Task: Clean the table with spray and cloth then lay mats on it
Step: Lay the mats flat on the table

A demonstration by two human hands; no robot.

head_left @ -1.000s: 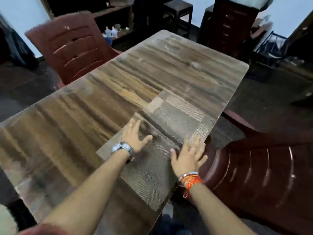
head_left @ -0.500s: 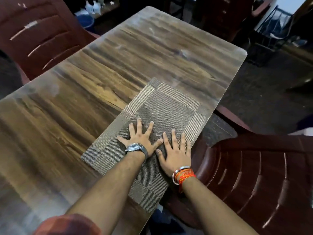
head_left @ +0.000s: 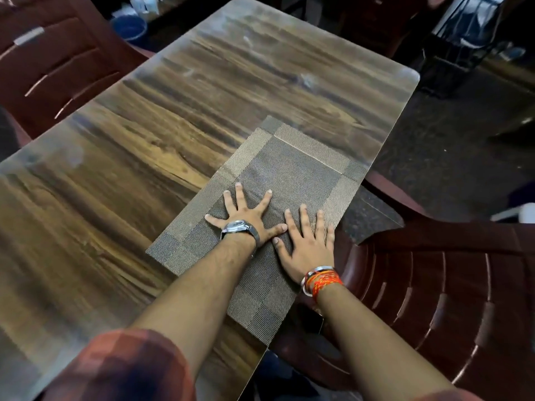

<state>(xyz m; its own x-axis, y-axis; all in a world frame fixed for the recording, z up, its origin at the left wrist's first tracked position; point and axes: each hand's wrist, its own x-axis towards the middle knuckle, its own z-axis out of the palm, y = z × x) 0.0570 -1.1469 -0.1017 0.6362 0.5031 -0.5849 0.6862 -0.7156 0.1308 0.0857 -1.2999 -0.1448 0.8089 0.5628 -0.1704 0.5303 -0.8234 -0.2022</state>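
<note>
A grey-brown woven mat (head_left: pixel 295 175) lies flat along the right edge of the wooden table (head_left: pixel 162 134). My left hand (head_left: pixel 249 215), with a watch on its wrist, presses on the middle of the mat with fingers spread. Right beside it my right hand (head_left: pixel 307 241), with orange threads and a bangle at the wrist, lies flat on the mat near the table's edge. The thumbs nearly touch. Neither hand holds anything. No spray bottle or cloth shows on the table.
A dark red plastic chair (head_left: pixel 440 299) stands close at the right of the table, another (head_left: pixel 55 56) at the far left. Bottles and a blue tub (head_left: pixel 128 26) sit on the floor beyond. A black wire rack (head_left: pixel 469 33) stands at the far right.
Both hands slid together from apart and now press side by side on the mat. The view tilted down and closer to the table.
</note>
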